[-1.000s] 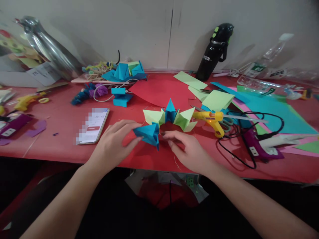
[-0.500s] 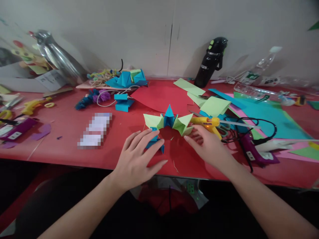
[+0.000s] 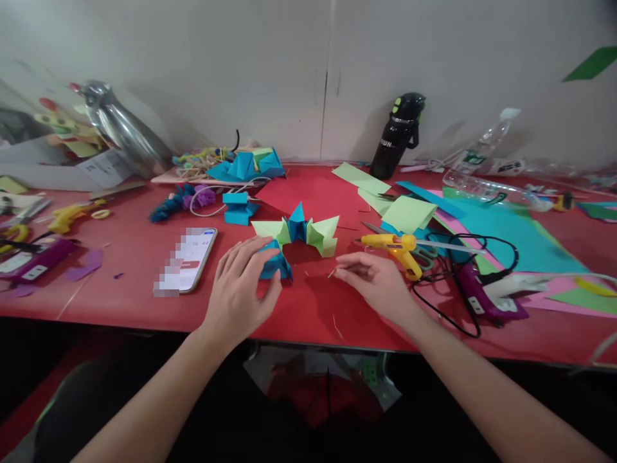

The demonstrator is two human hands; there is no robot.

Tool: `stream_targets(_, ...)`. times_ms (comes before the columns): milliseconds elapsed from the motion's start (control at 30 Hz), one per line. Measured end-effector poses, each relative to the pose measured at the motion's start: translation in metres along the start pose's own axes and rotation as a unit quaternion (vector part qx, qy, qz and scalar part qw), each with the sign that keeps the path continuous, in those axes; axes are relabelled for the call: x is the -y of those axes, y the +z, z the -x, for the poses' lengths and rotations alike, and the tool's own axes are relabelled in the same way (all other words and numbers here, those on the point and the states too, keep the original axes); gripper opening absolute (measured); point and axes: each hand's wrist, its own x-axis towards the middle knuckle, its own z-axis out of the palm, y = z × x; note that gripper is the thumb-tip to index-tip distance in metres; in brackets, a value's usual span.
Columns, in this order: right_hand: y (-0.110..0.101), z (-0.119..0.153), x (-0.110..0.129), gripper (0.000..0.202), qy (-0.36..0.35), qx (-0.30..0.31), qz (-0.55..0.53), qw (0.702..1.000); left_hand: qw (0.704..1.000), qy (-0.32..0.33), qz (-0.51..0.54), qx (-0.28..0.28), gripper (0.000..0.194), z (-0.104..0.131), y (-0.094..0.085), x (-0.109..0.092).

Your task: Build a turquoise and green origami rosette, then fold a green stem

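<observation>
A curved chain of folded paper pieces, light green and blue with pointed tips, stands on the red table in front of me. My left hand has its fingers over the blue piece at the chain's left end and grips it, thumb apart at the near side. Part of that blue piece is hidden under the fingers. To the right of the chain, apart from it, my right hand is closed, thumb and fingers curled together. A thin pale sliver shows at its fingertips; whether they hold it I cannot tell.
Right of my right hand lies a yellow glue gun by scissors, black cable and a purple power strip. A phone lies on the left. Behind are red paper, a black bottle and plastic bottles.
The paper chain has shifted left together with my left hand. My right hand has come off its light green right end and closed, lower and slightly to the left.
</observation>
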Motion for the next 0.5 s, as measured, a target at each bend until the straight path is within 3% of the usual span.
stream_targets(133, -0.004, 0.016, 0.012, 0.018, 0.044, 0.043, 0.014, 0.998, 0.998, 0.019, 0.052, -0.007, 0.035, 0.000, -0.003, -0.005)
stream_targets(333, -0.008, 0.032, 0.026, 0.020, 0.031, 0.115, 0.101, 0.988, 0.994, 0.059, 0.094, -0.012, 0.033, 0.002, -0.007, -0.010)
stream_targets(433, -0.015, 0.035, 0.032, 0.025, 0.035, 0.164, 0.167, 0.972, 0.995, 0.065, 0.077, -0.022, 0.031, -0.004, -0.018, 0.002)
stream_targets(500, -0.021, 0.035, 0.036, 0.032, 0.031, 0.161, 0.224, 0.961, 0.997, 0.047, 0.050, -0.038, 0.026, -0.016, -0.026, 0.022)
